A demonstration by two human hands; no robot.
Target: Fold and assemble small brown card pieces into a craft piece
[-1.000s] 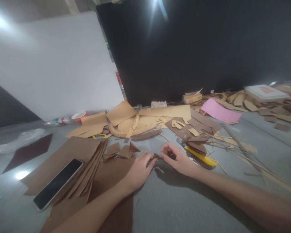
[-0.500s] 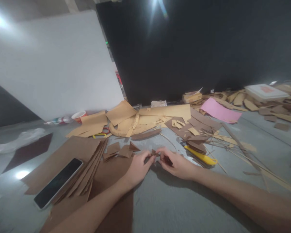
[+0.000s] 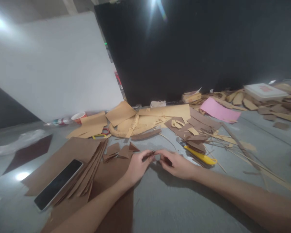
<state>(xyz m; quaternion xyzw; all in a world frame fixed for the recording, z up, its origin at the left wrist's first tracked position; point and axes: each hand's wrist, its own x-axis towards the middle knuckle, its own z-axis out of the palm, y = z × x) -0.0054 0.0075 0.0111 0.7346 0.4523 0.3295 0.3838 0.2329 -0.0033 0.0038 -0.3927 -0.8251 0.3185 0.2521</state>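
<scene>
My left hand [image 3: 138, 165] and my right hand [image 3: 172, 163] meet fingertip to fingertip over the grey table. Between them is a small piece of brown paper [image 3: 151, 153], mostly covered by the fingers. The left thumb and fingers are pinched on it, and the right fingertips press at its right end. Just left of my left hand lie small cut pieces of brown paper [image 3: 124, 151]. A yellow utility knife [image 3: 200, 156] rests to the right of my right hand.
A phone [image 3: 58, 184] lies on a stack of brown paper sheets [image 3: 87, 181] at left. Tan sheets [image 3: 165, 111], a curved woven strip [image 3: 126, 133] and scissors [image 3: 99, 136] lie behind. Thin strips [image 3: 252, 161] and pink paper [image 3: 219, 110] are at right. A paper cup [image 3: 78, 117] stands farther back.
The fingers have closed further over the small brown paper, which showed more above them before. The right fingertips now lie flatter against the left ones. Both arms have stayed nearly in place.
</scene>
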